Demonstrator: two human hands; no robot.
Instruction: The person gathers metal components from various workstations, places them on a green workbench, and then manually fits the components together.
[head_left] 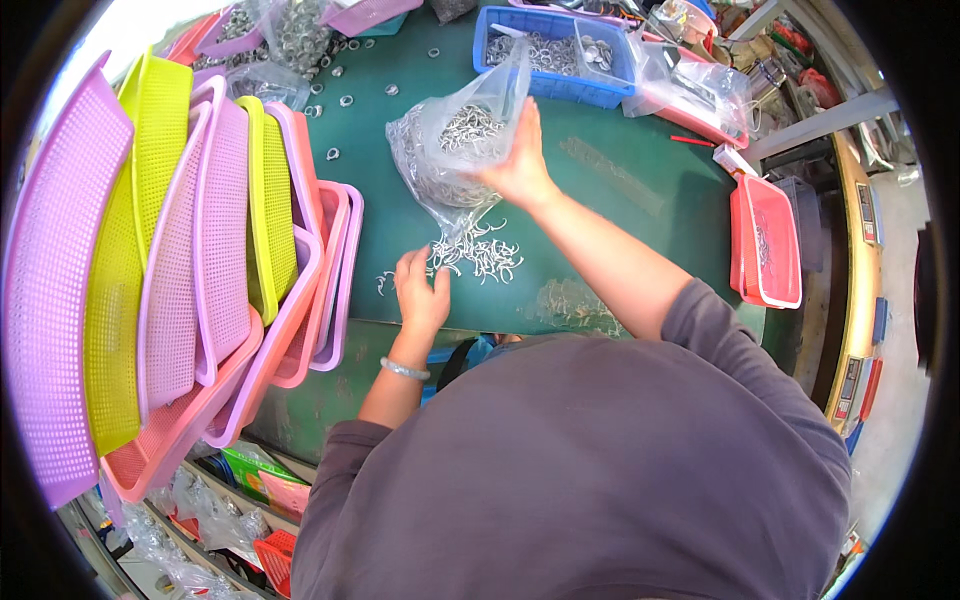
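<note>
Here, right grip [524, 174] clasps one bag [413, 158]; left grip [420, 298], parted, beside one hook pile [487, 260].

A flat green surface [670, 190] shows pale scuffs [575, 305]; small curved metal pieces [485, 258] are silver, a thin plastic bag [425, 165] whitish, a rectangular tub [560, 87] blue; plastic baskets [225, 200] in lilac, lime and coral bear hole grids.

Pcs [490, 258] on tbl [650, 210], baskets [222, 220] L, tray [743, 245] R.
</note>
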